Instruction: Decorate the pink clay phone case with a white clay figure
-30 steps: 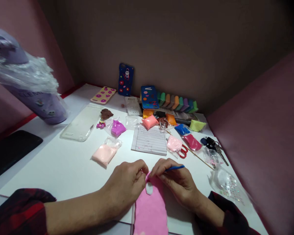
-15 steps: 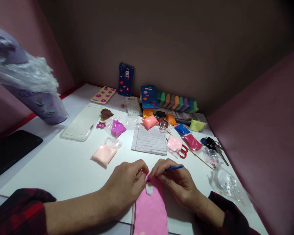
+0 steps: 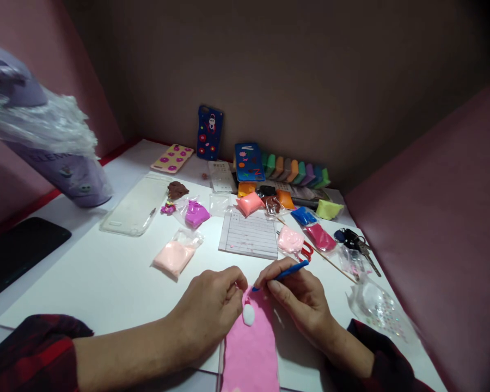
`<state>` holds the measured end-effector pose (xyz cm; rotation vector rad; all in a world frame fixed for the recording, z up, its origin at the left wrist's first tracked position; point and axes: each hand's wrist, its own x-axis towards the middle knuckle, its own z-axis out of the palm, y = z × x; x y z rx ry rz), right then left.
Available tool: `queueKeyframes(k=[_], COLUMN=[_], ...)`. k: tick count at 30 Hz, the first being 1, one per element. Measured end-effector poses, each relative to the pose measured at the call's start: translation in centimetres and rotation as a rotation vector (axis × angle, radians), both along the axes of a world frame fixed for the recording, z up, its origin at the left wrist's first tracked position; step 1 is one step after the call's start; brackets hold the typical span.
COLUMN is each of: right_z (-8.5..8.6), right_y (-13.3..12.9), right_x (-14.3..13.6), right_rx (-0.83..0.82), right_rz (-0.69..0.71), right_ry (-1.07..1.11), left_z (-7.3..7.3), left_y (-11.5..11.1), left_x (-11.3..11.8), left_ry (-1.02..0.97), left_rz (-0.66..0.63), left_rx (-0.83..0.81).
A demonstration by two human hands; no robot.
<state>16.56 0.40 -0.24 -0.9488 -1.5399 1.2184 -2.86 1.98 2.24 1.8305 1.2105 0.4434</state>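
Note:
A phone case covered in pink clay (image 3: 251,354) lies in front of me, its near end cut off by the frame's lower edge. On it sits a white clay oval (image 3: 249,314), with a small darker pink bit just above. My left hand (image 3: 218,299) is closed, thumb and fingers pinching the upper left edge of the case. In my right hand (image 3: 300,296) is a slim blue modelling tool (image 3: 292,270), gripped like a pen. Its tip touches or hovers over the pink clay near the top edge; I cannot tell which.
Beyond my hands lie a lined notepad (image 3: 249,234), a peach clay packet (image 3: 174,258), a pale pink packet (image 3: 291,239) and red-handled scissors (image 3: 306,251). Keys (image 3: 357,242) lie right. A clear phone case (image 3: 136,209), black phone (image 3: 26,250) and wrapped purple tumbler (image 3: 61,141) are left.
My right hand has lifted and opened slightly, swinging the blue tool's tip down to the clay. The white oval and darker pink bit show more fully. My left hand stays put.

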Motion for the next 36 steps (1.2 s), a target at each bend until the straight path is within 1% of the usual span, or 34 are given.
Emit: queueKeyframes(k=[10,18,24,32,36], right_z=[0.29,0.35,0.33,0.25,0.33], right_y=[-0.17,-0.16,-0.14,-0.15,-0.13], right_x=[-0.07,-0.04,-0.04,0.05,0.01], right_rx=[-0.040,-0.032,-0.010,-0.015,0.005], right_rz=[0.067,0.106,0.076,0.116,0.084], right_ry=[0.034,0.015,0.011,-0.018,-0.026], left_z=[0.21,0.16,0.18,0.25,0.23], left_y=[0.04,-0.02,0.02,0.02,-0.03], left_x=[0.06,0.01,0.08,0.02,0.06], left_ry=[0.005,0.012,-0.002,-0.007,-0.005], left_rz=[-0.004,0.004,-0.001,-0.006,-0.004], left_rx=[-0.002,-0.003,-0.001,0.004,0.002])
